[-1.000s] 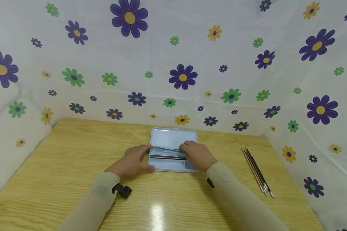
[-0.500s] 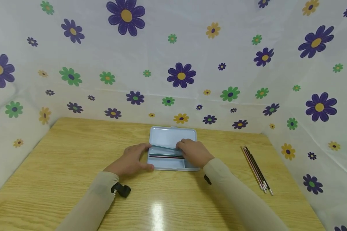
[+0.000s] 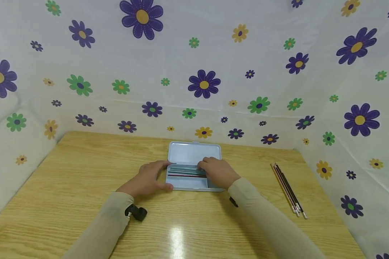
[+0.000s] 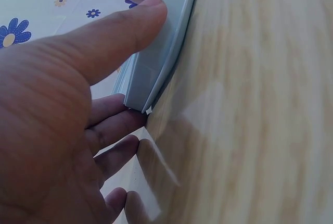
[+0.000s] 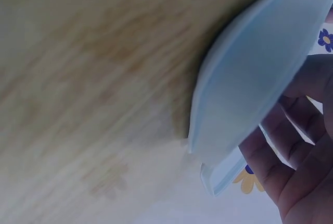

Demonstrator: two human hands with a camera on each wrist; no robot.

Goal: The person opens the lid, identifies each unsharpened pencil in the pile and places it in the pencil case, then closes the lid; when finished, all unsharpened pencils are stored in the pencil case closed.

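A light-blue pencil case [image 3: 191,184] lies unfolded on the table, its lid [image 3: 194,153] tipped back. Several pencils lie lengthwise in its long compartment, among them teal pencils [image 3: 185,169] and a dark red pencil [image 3: 185,176]. My left hand [image 3: 146,180] grips the case's left end, thumb on the front wall and fingers around the far corner. Over the right part of the case, my right hand [image 3: 218,172] has its fingers curled at the right end of the rearmost teal pencil, hiding that end. In the right wrist view the case wall [image 5: 250,73] covers the fingertips.
A loose bundle of several pencils [image 3: 288,190], brown, dark red and black, lies at the right of the wooden table [image 3: 84,172]. A flowered cloth [image 3: 168,54] hangs behind and along both sides. Bare wood stretches in front of the case.
The rearmost teal pencil, slanted across the case before, has dropped at its left end and now lies beside the others. Both hands stay nearly in place.
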